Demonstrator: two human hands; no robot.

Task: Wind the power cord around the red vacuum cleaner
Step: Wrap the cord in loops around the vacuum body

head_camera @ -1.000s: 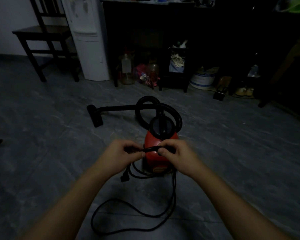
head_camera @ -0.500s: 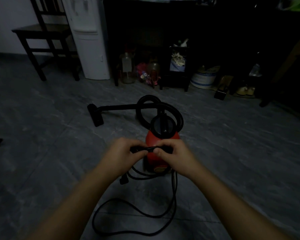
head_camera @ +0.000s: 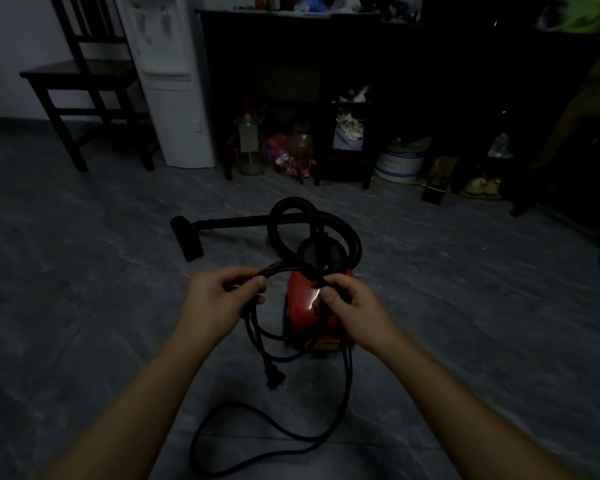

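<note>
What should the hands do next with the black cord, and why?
Probably the right hand should pull up more power cord and pass another loop to the left hand, which grips a few loops beside the red vacuum cleaner. A long slack loop lies on the floor, and the plug hangs loose.

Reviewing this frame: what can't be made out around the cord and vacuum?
Head view, where the power cord joins the red vacuum cleaner: hidden by the right hand and the dim light.
Head view, how many cord strands the left hand grips: covered by the hand itself.
Head view, the clear bottle's contents: too dim and small.
</note>
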